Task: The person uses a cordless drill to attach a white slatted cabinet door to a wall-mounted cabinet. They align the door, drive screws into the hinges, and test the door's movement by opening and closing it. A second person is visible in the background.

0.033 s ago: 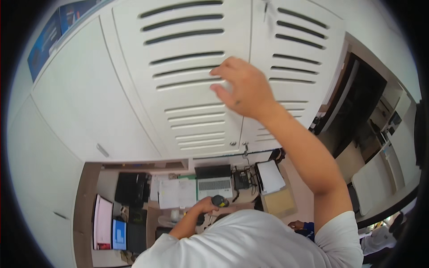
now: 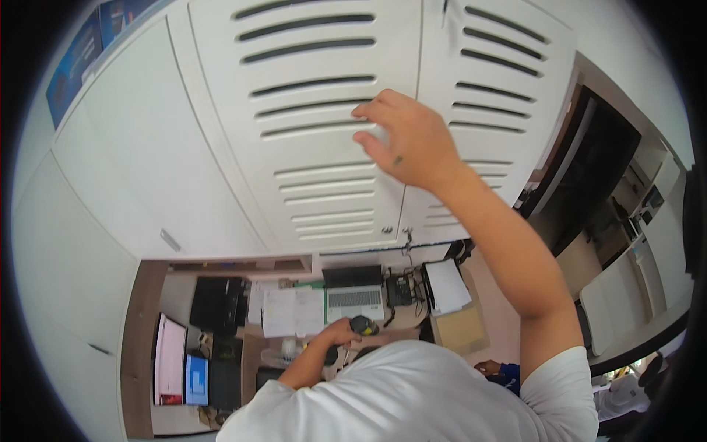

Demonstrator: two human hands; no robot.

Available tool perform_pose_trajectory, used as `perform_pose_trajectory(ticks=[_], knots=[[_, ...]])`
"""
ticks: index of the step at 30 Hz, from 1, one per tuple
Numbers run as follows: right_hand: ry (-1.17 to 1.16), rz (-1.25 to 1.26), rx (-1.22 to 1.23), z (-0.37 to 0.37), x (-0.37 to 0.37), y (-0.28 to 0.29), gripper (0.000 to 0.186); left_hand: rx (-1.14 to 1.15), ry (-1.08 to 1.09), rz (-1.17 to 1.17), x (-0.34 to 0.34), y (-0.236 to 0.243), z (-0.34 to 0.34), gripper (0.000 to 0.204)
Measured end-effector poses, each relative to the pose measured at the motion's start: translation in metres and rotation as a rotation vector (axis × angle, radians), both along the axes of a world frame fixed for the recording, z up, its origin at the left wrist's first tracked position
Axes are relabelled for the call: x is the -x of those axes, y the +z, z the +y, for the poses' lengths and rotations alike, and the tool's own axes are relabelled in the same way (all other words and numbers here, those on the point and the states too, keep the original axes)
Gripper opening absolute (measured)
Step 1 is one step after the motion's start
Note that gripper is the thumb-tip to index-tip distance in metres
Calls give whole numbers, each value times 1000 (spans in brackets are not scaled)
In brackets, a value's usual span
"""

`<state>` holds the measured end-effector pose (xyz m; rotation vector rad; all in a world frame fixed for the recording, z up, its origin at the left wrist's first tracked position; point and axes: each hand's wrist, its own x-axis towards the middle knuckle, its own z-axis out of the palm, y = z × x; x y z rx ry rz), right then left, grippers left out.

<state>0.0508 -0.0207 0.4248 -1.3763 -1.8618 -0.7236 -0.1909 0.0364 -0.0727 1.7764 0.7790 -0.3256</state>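
Far left of the left hand, a bright monitor (image 2: pixel 171 353) and a blue screen (image 2: pixel 197 379) stand on edge, probably angled toward a seat. Nearer that hand is a black printer (image 2: pixel 212 306), seemingly pushed back to free working room, then loose papers (image 2: pixel 293 313) spread flat, likely for reading. Above these, the vented left door (image 2: pixel 324 151) spans the area left of the right hand.

The left hand (image 2: pixel 340 333) is closed round a dark tool with yellow patches (image 2: pixel 362 325), held low beside the body, perhaps to leave the other arm free; its exact kind is unclear. Just beyond it on the tabletop (image 2: pixel 405 317) sits a laptop (image 2: pixel 355 300), with a desk phone (image 2: pixel 401 291) to the hand's right. Below the right hand, keys (image 2: pixel 408 240) hang at a lock, presumably kept handy there.

The right hand (image 2: pixel 414 141) is raised, fingers bent, a narrow gap between thumb and forefinger; whether it touches the left door or pinches something small, I cannot tell. Right of it is the vented right door (image 2: pixel 493 110); well below, stacked white sheets (image 2: pixel 446 287) and another person's hand (image 2: pixel 487 367).
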Motion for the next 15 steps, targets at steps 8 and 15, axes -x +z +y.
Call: perform_pose_trajectory(ticks=[8, 15], knots=[[-59, -15, 361, -3, 1, -61, 42, 33, 30, -69, 7, 23, -10, 42], [-235, 8, 563, -1, 10, -132, 55, 8, 5, -30, 14, 42, -18, 48]])
